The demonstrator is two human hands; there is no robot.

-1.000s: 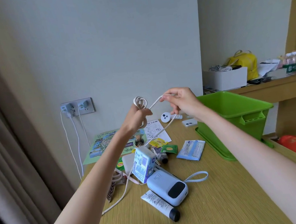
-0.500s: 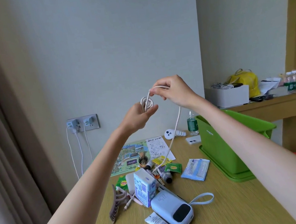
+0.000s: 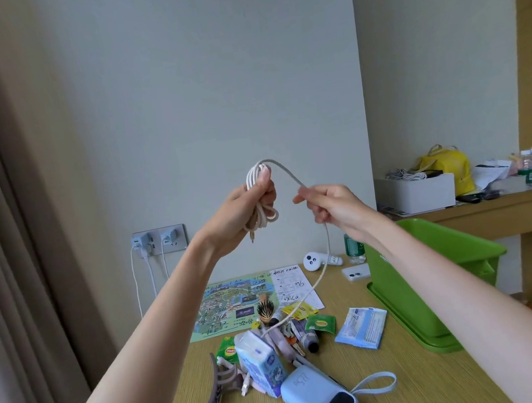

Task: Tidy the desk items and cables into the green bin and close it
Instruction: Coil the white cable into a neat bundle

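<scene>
- Coil (image 3: pixel 256 177) in left hand (image 3: pixel 245 210) has grown: one small loop atop fist 1.0 s ago, now several loops, standing above fist and hanging below it.
- Connector tip (image 3: pixel 252 238) now dangles under left hand.
- Right hand (image 3: pixel 333 206): beside left hand at start, then up over coil, close; now drawn off right and lower, apart from left hand.
- Cable (image 3: pixel 328 243) now arches from coil top to right fingers, then drops to clutter by tissue pack (image 3: pixel 262 360).
- Both hands sit higher above table (image 3: pixel 348 376).

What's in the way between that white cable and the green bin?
Nothing visible: the bin stands open, low beside the right hand. The cable trails down into the desk clutter, though.
</scene>
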